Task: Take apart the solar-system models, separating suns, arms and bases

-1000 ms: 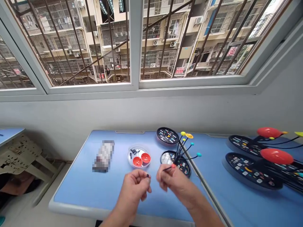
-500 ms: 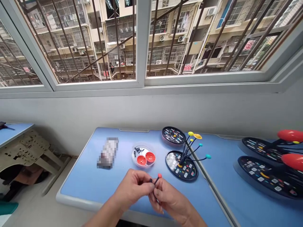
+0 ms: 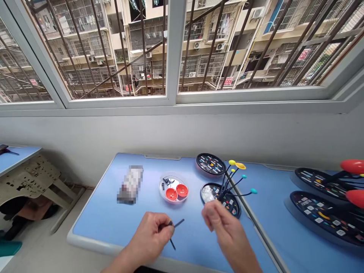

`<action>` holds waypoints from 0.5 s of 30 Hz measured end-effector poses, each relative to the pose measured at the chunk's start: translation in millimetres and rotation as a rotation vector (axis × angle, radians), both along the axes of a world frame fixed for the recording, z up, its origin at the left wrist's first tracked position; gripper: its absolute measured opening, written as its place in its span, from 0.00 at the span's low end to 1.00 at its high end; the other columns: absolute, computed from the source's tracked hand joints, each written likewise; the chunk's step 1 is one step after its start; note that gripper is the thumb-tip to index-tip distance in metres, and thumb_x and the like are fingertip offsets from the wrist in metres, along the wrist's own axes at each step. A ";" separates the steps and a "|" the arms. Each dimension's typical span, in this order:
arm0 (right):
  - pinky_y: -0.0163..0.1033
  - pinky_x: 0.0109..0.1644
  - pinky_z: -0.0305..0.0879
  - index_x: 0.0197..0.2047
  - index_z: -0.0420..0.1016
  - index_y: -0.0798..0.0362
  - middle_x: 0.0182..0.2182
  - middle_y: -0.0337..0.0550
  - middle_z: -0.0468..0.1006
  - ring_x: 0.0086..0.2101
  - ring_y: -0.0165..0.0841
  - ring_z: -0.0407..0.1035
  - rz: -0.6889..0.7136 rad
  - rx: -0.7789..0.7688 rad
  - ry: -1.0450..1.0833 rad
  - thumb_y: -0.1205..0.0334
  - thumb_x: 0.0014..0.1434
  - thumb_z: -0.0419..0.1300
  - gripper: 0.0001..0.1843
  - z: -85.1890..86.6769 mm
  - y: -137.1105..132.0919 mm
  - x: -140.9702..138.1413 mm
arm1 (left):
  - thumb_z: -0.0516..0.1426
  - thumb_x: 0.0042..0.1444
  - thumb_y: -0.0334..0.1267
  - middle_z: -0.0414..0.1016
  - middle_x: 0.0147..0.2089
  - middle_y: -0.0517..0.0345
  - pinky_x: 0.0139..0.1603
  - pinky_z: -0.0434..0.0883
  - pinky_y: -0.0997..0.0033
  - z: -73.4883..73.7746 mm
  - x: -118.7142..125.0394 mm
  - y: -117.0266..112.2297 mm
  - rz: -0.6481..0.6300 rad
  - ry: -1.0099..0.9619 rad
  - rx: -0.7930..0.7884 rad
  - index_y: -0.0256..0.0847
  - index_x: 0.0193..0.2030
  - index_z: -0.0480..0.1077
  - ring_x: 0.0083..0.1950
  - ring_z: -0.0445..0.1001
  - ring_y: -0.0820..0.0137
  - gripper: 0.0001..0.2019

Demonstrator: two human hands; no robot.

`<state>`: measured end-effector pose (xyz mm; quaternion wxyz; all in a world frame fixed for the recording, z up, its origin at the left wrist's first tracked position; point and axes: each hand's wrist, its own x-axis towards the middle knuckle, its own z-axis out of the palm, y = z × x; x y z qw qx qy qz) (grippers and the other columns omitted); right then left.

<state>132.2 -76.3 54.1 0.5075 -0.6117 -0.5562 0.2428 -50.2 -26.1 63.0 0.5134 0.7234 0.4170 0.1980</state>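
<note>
At the far left of the frame, you can see a small blue side table (image 3: pixel 17 156) and a cream plastic stool (image 3: pixel 34 178) with holes in it. Your main blue tabletop (image 3: pixel 96 223) starts next to them, and a blurred packet (image 3: pixel 130 184) lies on it. It is too blurry to tell what it is.

Low in the middle of the frame is your left hand (image 3: pixel 148 237). Its fingers (image 3: pixel 162 224) pinch tight and narrow on a thin black rod (image 3: pixel 179 223). A short black bit (image 3: pixel 172 244) pokes down just below them.

Above that hand sits a clear round dish (image 3: pixel 161 193). It holds two red cups (image 3: pixel 171 194) and some small black parts (image 3: pixel 167 182), so those parts are loose.

Behind the dish, a round black disc (image 3: pixel 210 164) has no rods in it. Nearer you, a second round black disc (image 3: pixel 234 208) has a bunch of thin rods (image 3: pixel 227 185) standing up, with yellow, orange and teal tips.

Your right hand (image 3: pixel 224 231) is just in front of that disc. It is blurry, and its fingers (image 3: pixel 212 214) curl a little apart, so you cannot tell if they hold anything.

At the right edge, two more black discs (image 3: pixel 315 182) have rods with big red tops (image 3: pixel 352 167).
</note>
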 end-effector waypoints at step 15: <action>0.38 0.34 0.61 0.31 0.73 0.52 0.26 0.41 0.74 0.28 0.33 0.65 0.013 0.001 -0.405 0.71 0.48 0.53 0.09 -40.3 125.9 16.9 | 0.48 0.55 0.29 0.69 0.39 0.49 0.39 0.62 0.69 -35.9 53.3 120.2 0.036 0.687 0.686 0.36 0.34 0.71 0.44 0.65 0.64 0.11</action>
